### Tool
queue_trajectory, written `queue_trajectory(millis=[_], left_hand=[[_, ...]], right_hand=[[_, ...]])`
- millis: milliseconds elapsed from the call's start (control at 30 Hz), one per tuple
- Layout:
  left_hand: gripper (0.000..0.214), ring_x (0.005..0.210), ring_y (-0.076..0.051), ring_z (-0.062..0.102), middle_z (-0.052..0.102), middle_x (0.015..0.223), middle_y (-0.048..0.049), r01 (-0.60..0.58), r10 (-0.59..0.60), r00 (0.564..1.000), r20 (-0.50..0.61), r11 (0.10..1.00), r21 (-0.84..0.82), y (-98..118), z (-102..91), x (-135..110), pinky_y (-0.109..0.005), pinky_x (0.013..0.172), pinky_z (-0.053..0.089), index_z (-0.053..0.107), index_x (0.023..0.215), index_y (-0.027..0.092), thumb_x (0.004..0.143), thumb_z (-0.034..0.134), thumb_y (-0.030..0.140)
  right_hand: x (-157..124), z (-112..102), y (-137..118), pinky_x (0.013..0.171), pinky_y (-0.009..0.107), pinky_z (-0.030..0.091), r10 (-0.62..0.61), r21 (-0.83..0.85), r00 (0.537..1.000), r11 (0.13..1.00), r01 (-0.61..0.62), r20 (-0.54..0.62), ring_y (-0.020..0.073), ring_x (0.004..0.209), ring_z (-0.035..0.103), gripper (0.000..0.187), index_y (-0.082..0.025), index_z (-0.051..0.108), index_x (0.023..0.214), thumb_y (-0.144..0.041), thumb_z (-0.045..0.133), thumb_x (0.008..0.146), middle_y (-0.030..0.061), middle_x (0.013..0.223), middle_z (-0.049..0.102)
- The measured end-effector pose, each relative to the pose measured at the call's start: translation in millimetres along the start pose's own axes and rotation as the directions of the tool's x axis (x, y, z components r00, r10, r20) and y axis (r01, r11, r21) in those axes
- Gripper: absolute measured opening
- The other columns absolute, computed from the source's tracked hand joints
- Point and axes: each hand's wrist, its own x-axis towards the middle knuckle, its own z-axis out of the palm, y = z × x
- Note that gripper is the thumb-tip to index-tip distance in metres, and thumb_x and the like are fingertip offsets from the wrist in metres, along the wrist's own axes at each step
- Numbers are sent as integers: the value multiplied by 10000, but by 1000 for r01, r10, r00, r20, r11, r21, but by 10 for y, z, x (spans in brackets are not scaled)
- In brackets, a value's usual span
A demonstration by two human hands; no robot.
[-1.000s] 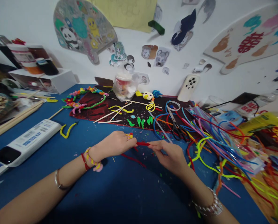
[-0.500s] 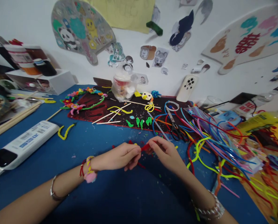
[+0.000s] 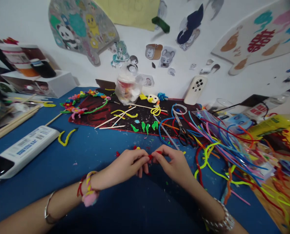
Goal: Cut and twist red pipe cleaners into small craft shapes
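Between my two hands is a short piece of red pipe cleaner [image 3: 150, 157], pinched from both sides. My left hand [image 3: 131, 162] grips its left end between thumb and forefinger. On the other end, the thumb and fingertips of my right hand [image 3: 170, 161] are closed, with a bit of red showing above them. Most of the piece is covered by the fingers. Behind my left hand, small red and yellow pieces [image 3: 138, 148] lie on the blue table [image 3: 98, 201]. Several twisted green pieces [image 3: 147, 127] rest farther back on a dark mat [image 3: 98, 118].
Scissors [image 3: 182, 133] lie right of the mat's middle, beside a heap of coloured pipe cleaners [image 3: 223, 152]. A white device [image 3: 23, 151] and a bent yellow pipe cleaner [image 3: 66, 138] are at left. A phone [image 3: 195, 90] leans on the wall; a flower garland [image 3: 86, 100] lies back left.
My hands have come closer together, and less of the red piece shows between them. The left wrist has shifted slightly left and lower. The view has tilted a little.
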Motion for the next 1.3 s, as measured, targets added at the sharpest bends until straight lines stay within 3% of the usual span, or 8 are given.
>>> queue_trajectory(millis=[100,167,400,700,800,933,1100,1300], left_hand=[[258,558,-114,600,633,747,-40,155,-104,979,174,939,-308,-20,-32,22,-231,514,457,493,852,148,873,410,391],[247,536,-102,575,592,678,-6,182,-115,973,200,918,-354,-2,-53,24,-228,521,440,521,872,141,859,446,377],[309,500,-64,391,423,586,48,159,-123,979,160,958,-240,23,-32,10,-203,485,290,558,902,139,900,348,366],[416,464,-75,279,322,525,57,92,-85,989,119,994,-55,-1,46,-10,-214,444,257,332,616,179,908,232,457],[409,493,-81,296,329,536,50,-8,6,1000,30,997,74,29,38,-26,-224,484,270,336,603,173,920,235,411],[383,541,-83,325,374,562,42,-251,229,966,123,944,214,56,42,-78,-233,563,295,352,594,160,927,260,324],[404,549,-82,366,406,574,32,-206,186,971,151,970,129,80,21,-101,-226,583,325,387,594,154,932,237,316],[418,541,-93,428,449,639,9,2,77,962,260,958,-288,96,6,-69,-234,556,372,526,842,137,927,199,382]], right_hand=[[0,-24,10,572,193,436,-47,-55,999,997,47,1,109,592,602,160,-203,599,721,-214,508,851,-29,642,650],[3,-44,21,590,199,441,-82,-91,997,993,80,-14,114,609,611,158,-210,617,737,-213,507,851,-27,657,659],[14,-78,59,664,214,455,-173,-128,982,978,162,-79,132,696,643,103,-210,648,783,-200,551,819,-8,750,698],[39,-147,10,561,211,421,1,-4,996,1000,-2,-87,113,523,580,267,-189,599,591,-261,524,836,-26,523,617],[38,-158,1,581,218,417,15,36,992,999,-11,-129,117,540,579,238,-185,618,600,-266,552,813,-20,532,620],[43,-138,6,531,221,393,134,244,991,962,-127,-12,112,492,530,277,-173,605,587,-322,547,814,-16,485,583],[38,-121,34,457,213,323,202,437,978,876,-204,51,89,435,421,349,-169,521,533,-378,527,813,-33,439,487],[33,-145,19,497,210,350,97,292,992,949,-118,84,91,489,463,287,-161,550,583,-319,534,823,-28,505,516]])
